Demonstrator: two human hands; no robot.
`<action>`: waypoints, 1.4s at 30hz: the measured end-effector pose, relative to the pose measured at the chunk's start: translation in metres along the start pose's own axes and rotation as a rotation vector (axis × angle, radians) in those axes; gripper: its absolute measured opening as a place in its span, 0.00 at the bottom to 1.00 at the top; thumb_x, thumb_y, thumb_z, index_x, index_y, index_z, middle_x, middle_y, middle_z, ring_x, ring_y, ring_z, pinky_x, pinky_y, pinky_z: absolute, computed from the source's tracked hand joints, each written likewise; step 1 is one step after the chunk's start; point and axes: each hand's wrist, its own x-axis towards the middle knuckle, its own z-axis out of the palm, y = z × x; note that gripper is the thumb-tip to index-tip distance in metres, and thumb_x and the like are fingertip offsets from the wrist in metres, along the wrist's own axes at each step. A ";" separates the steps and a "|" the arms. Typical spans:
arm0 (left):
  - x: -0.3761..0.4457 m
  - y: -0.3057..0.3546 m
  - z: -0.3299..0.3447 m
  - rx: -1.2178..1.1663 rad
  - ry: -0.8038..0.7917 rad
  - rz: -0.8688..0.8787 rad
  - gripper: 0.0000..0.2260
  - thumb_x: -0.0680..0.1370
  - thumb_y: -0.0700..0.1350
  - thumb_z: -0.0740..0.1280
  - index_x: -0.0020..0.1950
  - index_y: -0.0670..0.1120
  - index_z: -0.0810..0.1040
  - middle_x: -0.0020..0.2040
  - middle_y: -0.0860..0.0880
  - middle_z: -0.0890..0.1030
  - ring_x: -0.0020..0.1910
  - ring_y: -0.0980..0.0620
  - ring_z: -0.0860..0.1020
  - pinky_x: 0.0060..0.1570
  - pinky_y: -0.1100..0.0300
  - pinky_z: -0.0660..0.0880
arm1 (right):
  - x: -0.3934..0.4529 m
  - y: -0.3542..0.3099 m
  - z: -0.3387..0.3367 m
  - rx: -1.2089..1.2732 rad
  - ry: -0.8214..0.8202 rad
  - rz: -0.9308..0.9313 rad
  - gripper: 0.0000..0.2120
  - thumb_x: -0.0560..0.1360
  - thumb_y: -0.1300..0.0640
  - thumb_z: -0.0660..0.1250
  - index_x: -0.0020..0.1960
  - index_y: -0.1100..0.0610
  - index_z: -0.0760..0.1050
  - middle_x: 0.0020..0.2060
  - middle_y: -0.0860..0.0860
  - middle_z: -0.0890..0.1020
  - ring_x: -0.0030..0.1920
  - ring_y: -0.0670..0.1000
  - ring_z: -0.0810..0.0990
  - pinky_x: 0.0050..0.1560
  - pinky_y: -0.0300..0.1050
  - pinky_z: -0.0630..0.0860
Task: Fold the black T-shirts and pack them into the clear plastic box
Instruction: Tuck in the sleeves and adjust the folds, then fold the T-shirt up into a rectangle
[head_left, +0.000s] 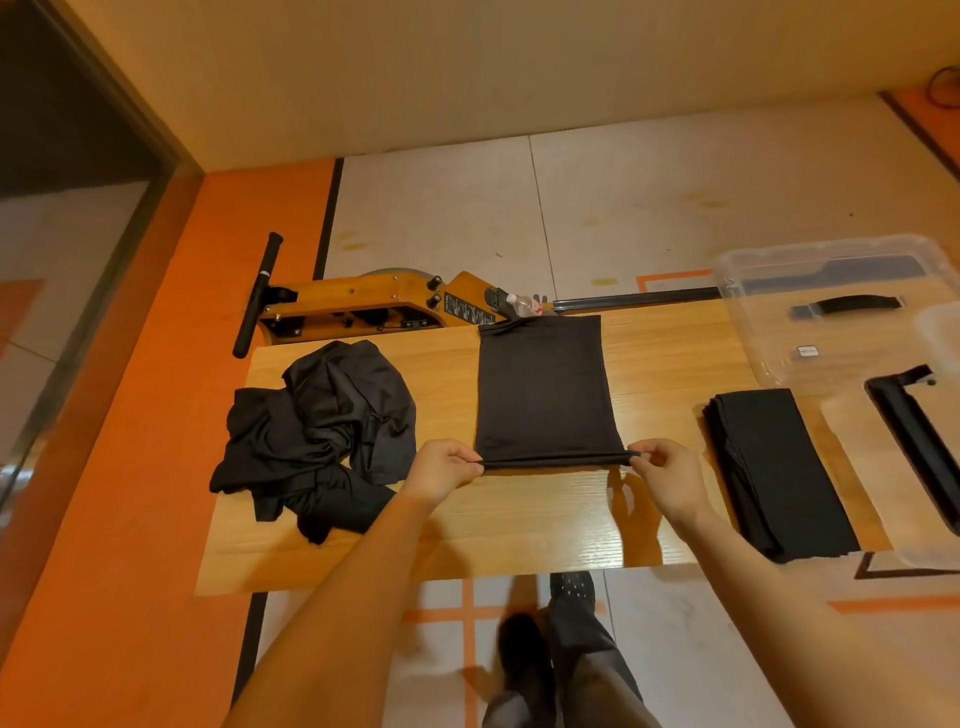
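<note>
Mid-fold: black T-shirt (543, 387) lies flat at table (519, 525) centre, narrowed to a strip. Our left hand (444, 467) and right hand (670, 475) each pinch a near-edge corner. Next we likely carry that edge to the far end, corners level. Unfolded pile (317, 436) left, folded stack (774, 467) right, clear plastic box (810, 312) far right.

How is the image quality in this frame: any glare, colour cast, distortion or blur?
Head view: warm orange cast throughout; glare patch on the table below the right hand; wide-angle bending of the table edges and walls; the shoe near the bottom edge is blurred; the shirt both hands pinch stays sharp.
</note>
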 end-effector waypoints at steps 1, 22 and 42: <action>-0.002 -0.003 0.004 0.007 -0.004 -0.003 0.03 0.73 0.37 0.73 0.44 0.43 0.82 0.42 0.44 0.82 0.44 0.46 0.80 0.48 0.55 0.78 | -0.003 0.004 0.000 -0.012 -0.005 0.008 0.07 0.78 0.67 0.64 0.49 0.57 0.78 0.43 0.52 0.81 0.46 0.50 0.80 0.44 0.40 0.76; -0.004 -0.034 0.034 0.222 -0.114 -0.115 0.02 0.75 0.42 0.71 0.43 0.44 0.82 0.50 0.47 0.82 0.53 0.49 0.79 0.57 0.56 0.76 | -0.018 0.034 0.002 -0.417 0.032 -0.012 0.06 0.78 0.57 0.65 0.53 0.54 0.79 0.49 0.52 0.82 0.45 0.49 0.79 0.44 0.41 0.77; 0.128 0.047 0.007 0.202 0.177 0.003 0.09 0.77 0.42 0.67 0.57 0.44 0.80 0.56 0.46 0.81 0.55 0.48 0.77 0.52 0.59 0.72 | 0.098 -0.057 0.101 -0.801 -0.182 -0.576 0.25 0.79 0.53 0.63 0.74 0.58 0.66 0.75 0.57 0.65 0.76 0.57 0.60 0.75 0.53 0.57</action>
